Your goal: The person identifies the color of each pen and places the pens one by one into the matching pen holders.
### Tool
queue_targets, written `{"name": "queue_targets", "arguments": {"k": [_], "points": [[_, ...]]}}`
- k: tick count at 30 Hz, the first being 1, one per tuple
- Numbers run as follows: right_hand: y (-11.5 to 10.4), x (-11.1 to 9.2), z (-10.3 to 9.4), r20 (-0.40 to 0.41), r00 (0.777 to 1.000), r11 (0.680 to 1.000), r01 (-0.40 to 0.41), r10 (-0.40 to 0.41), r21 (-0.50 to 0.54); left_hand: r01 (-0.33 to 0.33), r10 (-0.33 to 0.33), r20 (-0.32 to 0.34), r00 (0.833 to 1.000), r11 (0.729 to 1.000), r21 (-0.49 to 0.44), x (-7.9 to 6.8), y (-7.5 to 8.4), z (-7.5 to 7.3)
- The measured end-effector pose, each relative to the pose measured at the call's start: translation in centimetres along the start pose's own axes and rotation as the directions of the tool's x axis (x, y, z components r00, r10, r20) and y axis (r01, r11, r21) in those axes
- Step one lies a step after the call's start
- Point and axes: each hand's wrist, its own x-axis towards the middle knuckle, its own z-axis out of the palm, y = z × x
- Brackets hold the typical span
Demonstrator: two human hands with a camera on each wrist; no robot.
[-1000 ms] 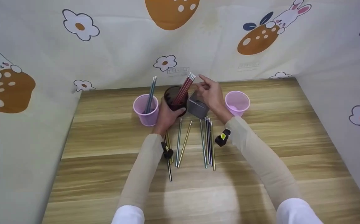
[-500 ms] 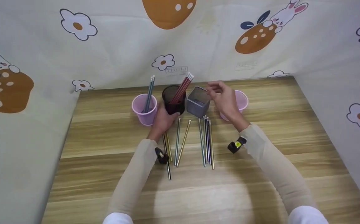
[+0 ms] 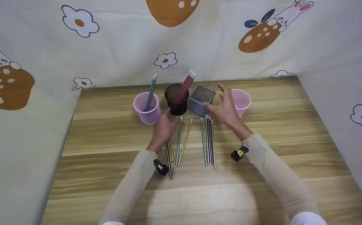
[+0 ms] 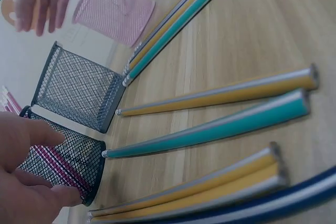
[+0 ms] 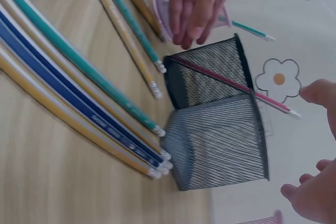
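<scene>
Several red, white-tipped pencils lean in a black mesh cup.

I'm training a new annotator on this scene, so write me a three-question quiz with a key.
1. What colour are the pencils leaning in the round black cup?
2. True or false: the square grey holder has pencils standing in it.
3. In the head view, the left hand is nearer to: A) the square grey holder; B) the round black cup.

Key: 1. Red. 2. False. 3. B.
</scene>
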Motion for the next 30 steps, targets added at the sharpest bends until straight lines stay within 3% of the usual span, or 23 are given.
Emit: {"name": "queue_targets", "arguments": {"k": [5, 8, 13, 18, 23, 30], "points": [[1.0, -0.1, 1.5, -0.004, 1.0, 0.998, -0.007, 0.007, -0.068, -0.055, 0.054, -0.016, 0.998, 0.987, -0.149, -1.3, -0.4, -0.7], [1.5, 0.0, 2.1, -0.031, 0.999, 0.99, -0.03, 0.026, -0.135, -0.09, 0.085, -0.038, 0.996, 0.985, -0.146, -2.3, -0.9, -1.3], [2.2, 0.4, 2.8, -0.04, 0.997, 0.982, -0.074, 0.068, -0.175, -0.033, 0.032, -0.079, 0.996, 0.999, -0.015, -3.6, -1.8, -2.2], [2.8, 0.8, 3.1, -0.058, 0.994, 0.979, -0.101, 0.092, -0.177, 0.022, -0.009, -0.077, 0.997, 0.987, 0.16, -4.3, -2.7, -2.1], [3.3, 1.1, 3.5, -0.04, 0.993, 0.981, -0.118, 0.113, -0.153, 0.07, -0.058, -0.066, 0.996, 0.977, 0.2, -4.6, -3.3, -2.0], [3.9, 1.4, 3.4, -0.022, 0.994, 0.99, -0.105, 0.103, -0.098, 0.04, -0.017, -0.088, 0.996, 0.964, 0.263, -4.3, -3.4, -2.1]]}}
